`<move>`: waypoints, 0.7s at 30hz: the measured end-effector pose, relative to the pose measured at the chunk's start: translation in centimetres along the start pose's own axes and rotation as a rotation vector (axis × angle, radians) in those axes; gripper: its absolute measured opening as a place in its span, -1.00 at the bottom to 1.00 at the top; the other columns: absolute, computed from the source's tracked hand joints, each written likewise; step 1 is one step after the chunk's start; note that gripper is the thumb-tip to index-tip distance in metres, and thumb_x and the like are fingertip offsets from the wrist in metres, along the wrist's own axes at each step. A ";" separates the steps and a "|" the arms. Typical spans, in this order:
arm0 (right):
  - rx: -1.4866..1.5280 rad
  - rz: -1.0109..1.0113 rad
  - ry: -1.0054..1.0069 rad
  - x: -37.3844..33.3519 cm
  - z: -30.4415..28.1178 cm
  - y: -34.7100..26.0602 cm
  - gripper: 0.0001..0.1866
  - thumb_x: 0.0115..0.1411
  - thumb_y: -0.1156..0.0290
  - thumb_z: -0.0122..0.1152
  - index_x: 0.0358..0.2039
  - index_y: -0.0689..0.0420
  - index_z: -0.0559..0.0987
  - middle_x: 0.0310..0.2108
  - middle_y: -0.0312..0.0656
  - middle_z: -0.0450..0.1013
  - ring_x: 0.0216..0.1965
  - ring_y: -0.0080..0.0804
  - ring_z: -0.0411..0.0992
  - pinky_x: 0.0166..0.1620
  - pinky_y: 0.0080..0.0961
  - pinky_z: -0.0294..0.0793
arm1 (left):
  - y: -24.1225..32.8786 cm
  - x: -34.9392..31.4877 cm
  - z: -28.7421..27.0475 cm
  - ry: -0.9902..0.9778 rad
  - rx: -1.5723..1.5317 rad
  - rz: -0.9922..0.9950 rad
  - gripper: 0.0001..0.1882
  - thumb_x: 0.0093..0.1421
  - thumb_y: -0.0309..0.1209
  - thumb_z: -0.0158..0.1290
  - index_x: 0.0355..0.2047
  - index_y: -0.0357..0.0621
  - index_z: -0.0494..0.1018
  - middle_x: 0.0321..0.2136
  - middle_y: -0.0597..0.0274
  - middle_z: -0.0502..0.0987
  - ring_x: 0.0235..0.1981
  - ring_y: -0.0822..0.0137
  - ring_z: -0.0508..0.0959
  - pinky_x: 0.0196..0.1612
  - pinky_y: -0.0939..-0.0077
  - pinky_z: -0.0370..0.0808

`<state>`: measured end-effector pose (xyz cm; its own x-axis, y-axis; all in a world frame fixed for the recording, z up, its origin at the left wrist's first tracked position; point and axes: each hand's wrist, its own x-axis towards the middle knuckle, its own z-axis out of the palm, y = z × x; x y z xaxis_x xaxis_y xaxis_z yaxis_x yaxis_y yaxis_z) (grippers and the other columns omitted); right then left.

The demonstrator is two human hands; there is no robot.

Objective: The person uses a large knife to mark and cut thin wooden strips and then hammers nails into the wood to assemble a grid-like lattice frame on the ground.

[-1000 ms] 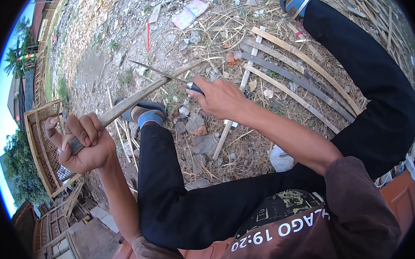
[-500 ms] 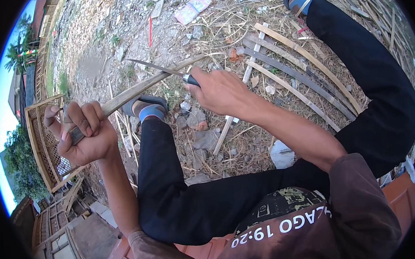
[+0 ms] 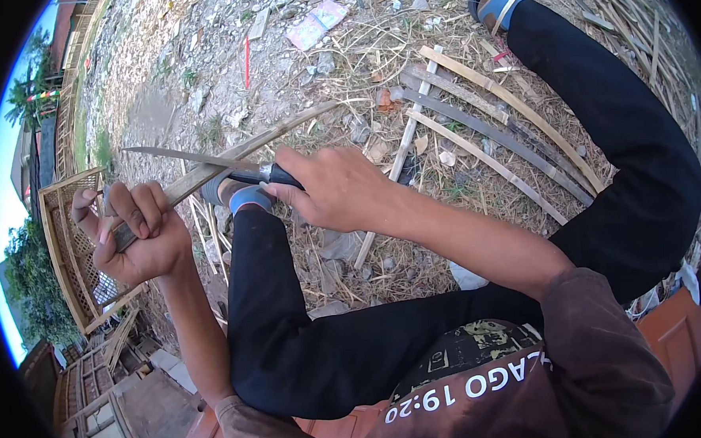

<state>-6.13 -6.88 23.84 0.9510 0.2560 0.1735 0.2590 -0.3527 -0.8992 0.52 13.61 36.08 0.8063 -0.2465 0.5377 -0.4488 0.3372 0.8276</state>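
Note:
My left hand (image 3: 141, 234) is closed round the near end of a long bamboo strip (image 3: 263, 138), which slants away up and to the right. In my right hand (image 3: 341, 189) is a knife (image 3: 193, 156), gripped by its dark handle. The long, narrow blade points left and crosses the strip a little beyond my left fingers; it appears to rest against the strip. Beyond my right hand, several curved bamboo strips (image 3: 511, 103) lie side by side on the ground, their far ends over a pale straight stick (image 3: 410, 148).
My dark-trousered legs (image 3: 264, 303) spread to either side, with sandalled feet on dry grass and stones. A woven bamboo frame (image 3: 59, 258) stands at left. More thin strips (image 3: 634, 30) are piled at far right. A pink packet (image 3: 316, 24) and a red stick (image 3: 247, 63) lie ahead.
My right hand has moved left and toward me, carrying the knife down along the bamboo strip closer to my left hand. The left hand keeps its hold nearly in place.

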 end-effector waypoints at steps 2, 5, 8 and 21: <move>-0.095 0.278 0.073 0.3 2.4 8.7 -0.64 0.33 0.10 0.05 -0.21 0.20 0.40 -0.64 0.13 0.45 -0.52 0.24 0.48 -0.39 0.10 0.42 | -0.4 0.2 1.3 -0.028 -0.005 -0.005 -0.57 0.15 -0.23 -0.13 0.01 -0.11 0.33 -0.74 0.38 0.12 -0.80 0.55 0.06 -0.65 0.57 0.06; -0.210 0.298 0.097 1.4 2.1 9.7 -0.65 0.32 0.10 0.06 -0.22 0.17 0.40 -0.63 0.12 0.46 -0.51 0.24 0.49 -0.38 0.09 0.44 | 0.1 0.7 1.5 -0.050 -0.007 0.013 -0.57 0.15 -0.24 -0.12 0.01 -0.13 0.32 -0.74 0.38 0.13 -0.80 0.55 0.07 -0.64 0.57 0.05; -0.124 0.085 -0.051 0.8 -0.4 3.0 -0.63 0.33 0.11 0.03 -0.17 0.22 0.41 -0.54 0.12 0.51 -0.44 0.20 0.53 -0.34 0.07 0.48 | 0.4 -0.1 0.7 -0.055 -0.022 -0.011 -0.57 0.15 -0.26 -0.10 0.01 -0.15 0.30 -0.73 0.39 0.14 -0.79 0.55 0.07 -0.63 0.57 0.05; -0.141 0.288 -0.161 0.2 0.0 7.1 -0.61 0.30 0.18 0.03 -0.13 0.30 0.43 -0.41 0.16 0.55 -0.32 0.16 0.56 -0.17 0.03 0.52 | 0.0 -0.1 0.5 0.015 -0.003 -0.010 -0.58 0.14 -0.24 -0.09 -0.03 -0.15 0.30 -0.75 0.42 0.10 -0.79 0.58 0.03 -0.63 0.58 0.01</move>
<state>-4.10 -9.37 17.49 0.9524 0.2628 -0.1548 0.0156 -0.5488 -0.8358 0.24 13.24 36.09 0.8161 -0.2363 0.5274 -0.4400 0.3377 0.8321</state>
